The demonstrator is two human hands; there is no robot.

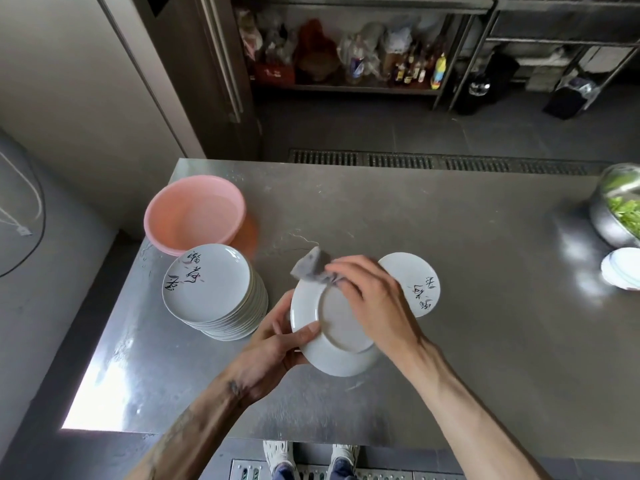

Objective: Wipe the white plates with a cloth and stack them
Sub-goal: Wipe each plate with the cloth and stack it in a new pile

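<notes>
Underside of a white plate being wiped above the steel table (450, 341).
The left hand (273, 344) grips the upturned plate (332, 355) by its rim, thumb over the edge; the right hand (370, 299) fingers curl on a grey cloth (310, 266) at its far rim.

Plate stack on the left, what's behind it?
A pink basin stands just behind the plate stack; its near lower wall is hidden, so contact cannot be judged.

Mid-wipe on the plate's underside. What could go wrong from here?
1. The held plate hangs above the steel table, gripped at one rim by the left hand. The right hand pressing the grey cloth could lever it loose.
2. The tall plate stack stands near the table's left edge, so a bump might topple it.
</notes>
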